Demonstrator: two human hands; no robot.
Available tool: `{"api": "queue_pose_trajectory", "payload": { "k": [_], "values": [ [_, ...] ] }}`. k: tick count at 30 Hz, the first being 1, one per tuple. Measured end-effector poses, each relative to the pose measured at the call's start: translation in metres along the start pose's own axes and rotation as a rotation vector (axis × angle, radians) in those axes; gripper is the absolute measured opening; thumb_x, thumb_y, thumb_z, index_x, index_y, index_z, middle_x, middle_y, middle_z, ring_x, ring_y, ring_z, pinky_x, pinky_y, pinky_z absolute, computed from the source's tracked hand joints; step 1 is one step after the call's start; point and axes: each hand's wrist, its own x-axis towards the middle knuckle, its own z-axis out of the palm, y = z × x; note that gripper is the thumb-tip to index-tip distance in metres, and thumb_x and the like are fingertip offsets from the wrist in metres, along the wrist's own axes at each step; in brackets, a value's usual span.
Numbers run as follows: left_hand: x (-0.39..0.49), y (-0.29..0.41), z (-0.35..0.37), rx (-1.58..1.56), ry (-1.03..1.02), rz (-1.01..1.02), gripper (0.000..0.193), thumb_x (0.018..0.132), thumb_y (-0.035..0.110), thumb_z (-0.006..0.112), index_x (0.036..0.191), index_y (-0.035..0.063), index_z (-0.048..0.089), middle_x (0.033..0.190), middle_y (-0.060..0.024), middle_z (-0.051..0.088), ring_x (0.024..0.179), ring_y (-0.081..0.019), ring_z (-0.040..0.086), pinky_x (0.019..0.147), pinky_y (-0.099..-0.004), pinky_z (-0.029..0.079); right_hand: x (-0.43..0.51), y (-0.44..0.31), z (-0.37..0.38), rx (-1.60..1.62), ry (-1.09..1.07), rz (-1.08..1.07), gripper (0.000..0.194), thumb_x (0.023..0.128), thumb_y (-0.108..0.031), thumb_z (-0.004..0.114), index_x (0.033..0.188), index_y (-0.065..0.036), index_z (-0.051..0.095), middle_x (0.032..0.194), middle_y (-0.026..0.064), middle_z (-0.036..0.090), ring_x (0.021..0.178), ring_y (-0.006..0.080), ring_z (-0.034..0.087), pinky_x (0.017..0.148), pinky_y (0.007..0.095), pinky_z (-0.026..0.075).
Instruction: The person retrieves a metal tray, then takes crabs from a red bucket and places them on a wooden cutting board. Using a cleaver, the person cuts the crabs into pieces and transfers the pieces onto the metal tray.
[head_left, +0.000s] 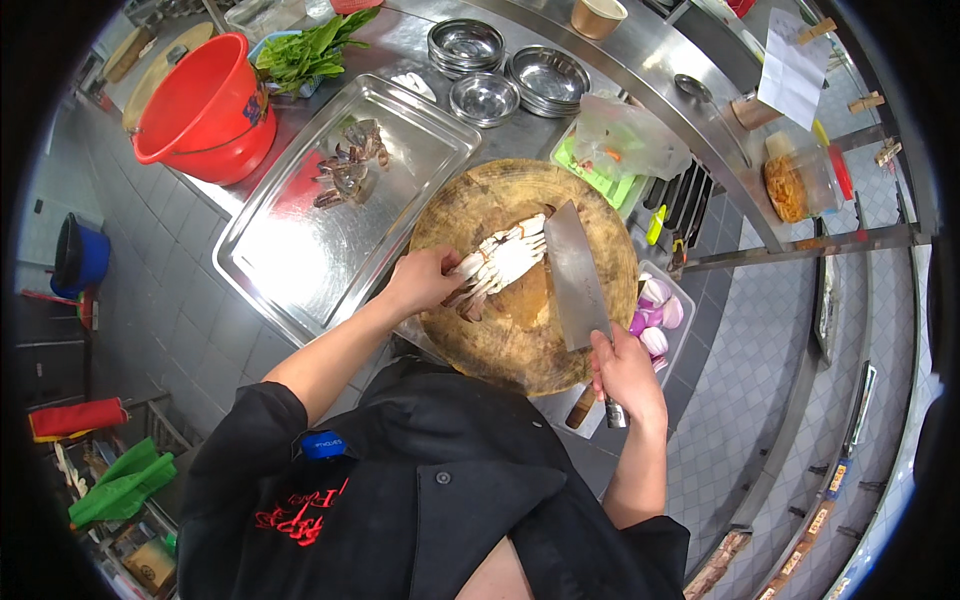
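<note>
A crab (508, 255) lies with its pale underside up on a round wooden chopping block (517, 352). My left hand (426, 279) pinches the legs at the crab's near left end. In my right hand (624, 367) is the handle of a broad metal cleaver (576, 277). Its blade is over the right part of the block, with the tip close to the crab's far end. To the left, a rectangular steel tray (259, 259) holds cut crab pieces (349, 169) at its far end.
A red bucket (206, 112) stands left of the tray, beside leafy greens (315, 52). Stacked steel bowls (465, 45) sit behind the block. On the right are a plastic bag (630, 139), a knife rack (679, 199) and a container of cut red onions (654, 319). A steel shelf (705, 135) overhangs the right side.
</note>
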Motion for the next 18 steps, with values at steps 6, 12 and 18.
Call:
{"api": "queue_pose_trajectory", "payload": {
  "k": [6, 12, 18],
  "values": [
    [-0.002, -0.004, -0.001, 0.428, 0.184, 0.388, 0.025, 0.088, 0.013, 0.07, 0.111, 0.0052, 0.069, 0.108, -0.0145, 0.071, 0.111, -0.0354, 0.064, 0.099, -0.0466, 0.047, -0.003, -0.01, 0.007, 0.002, 0.024, 0.052, 0.03, 0.109, -0.021, 0.051, 0.109, 0.007, 0.06, 0.059, 0.0091, 0.059, 0.047, 0.0213, 0.062, 0.046, 0.0372, 0.052],
    [0.028, -0.009, -0.024, 0.525, 0.004, 0.472, 0.027, 0.09, 0.013, 0.07, 0.117, 0.0083, 0.067, 0.118, -0.0096, 0.07, 0.12, -0.0323, 0.06, 0.105, -0.0451, 0.045, 0.001, -0.016, -0.009, -0.269, 0.038, -0.121, 0.026, 0.108, -0.019, 0.053, 0.099, 0.005, 0.057, 0.06, 0.0108, 0.06, 0.045, 0.0196, 0.06, 0.045, 0.0374, 0.048],
    [0.06, -0.013, -0.041, 0.602, -0.058, 0.723, 0.029, 0.088, 0.013, 0.072, 0.118, 0.0128, 0.068, 0.118, -0.0063, 0.069, 0.119, -0.031, 0.061, 0.105, -0.0443, 0.046, 0.004, -0.004, -0.021, -0.244, 0.027, -0.096, 0.024, 0.108, -0.018, 0.056, 0.096, 0.003, 0.058, 0.059, 0.0093, 0.059, 0.045, 0.0184, 0.059, 0.047, 0.0384, 0.046]
  ]
}}
